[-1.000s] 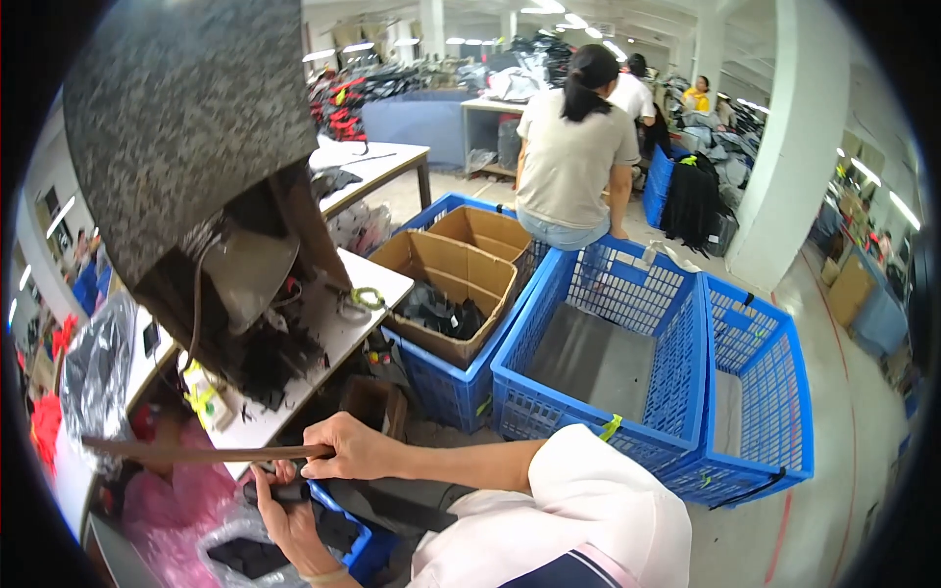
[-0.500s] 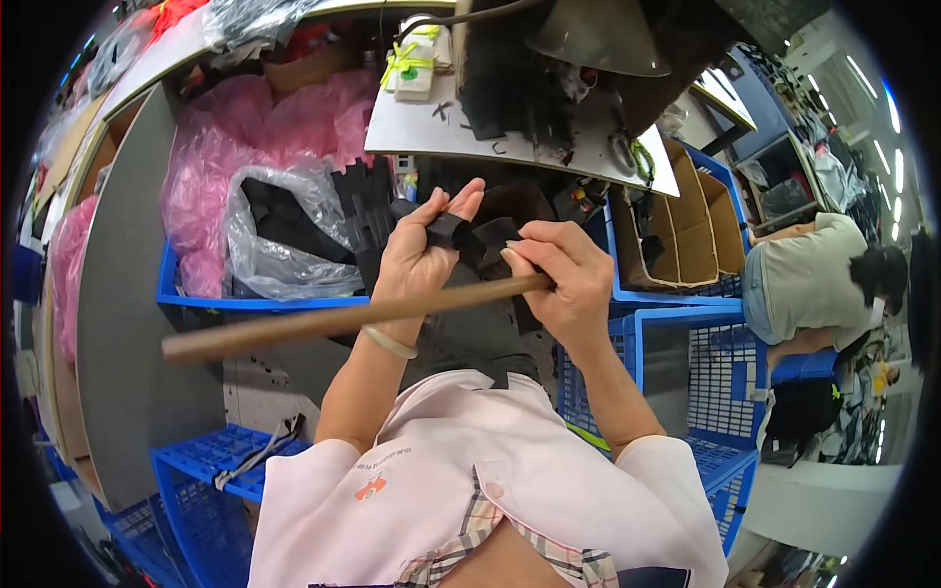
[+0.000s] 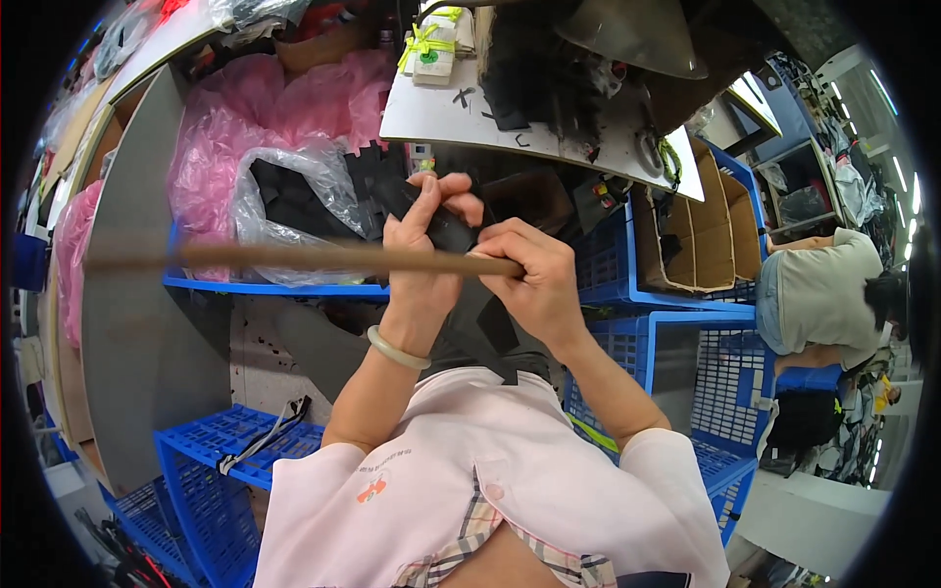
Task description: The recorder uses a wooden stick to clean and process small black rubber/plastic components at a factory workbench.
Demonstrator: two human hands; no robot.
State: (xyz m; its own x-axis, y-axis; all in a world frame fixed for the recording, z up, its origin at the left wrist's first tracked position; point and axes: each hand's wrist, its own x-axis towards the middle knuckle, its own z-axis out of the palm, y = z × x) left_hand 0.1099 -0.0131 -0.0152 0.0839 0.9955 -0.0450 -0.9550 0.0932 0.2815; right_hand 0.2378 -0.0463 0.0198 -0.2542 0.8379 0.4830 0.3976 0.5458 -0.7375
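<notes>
My right hand is closed round the end of a long brown wooden stick, which crosses to the left in front of my left wrist and is smeared by motion at its far end. A dark, strip-like piece of black fabric lies in my left hand, whose fingers curl round it with the thumb raised. Both hands are close together above my lap; the fingertips of my right hand are beside the black piece. Below the right hand, a black strip hangs down.
At the left, a blue crate holds pink plastic, a clear bag and black pieces. A white table with scissors stands ahead. Cardboard boxes and blue crates are on the right, where another person bends over.
The stick has swung up at its left end, now lying nearly level. My right hand has come closer to my left, and the left fingers have curled in over the black piece.
</notes>
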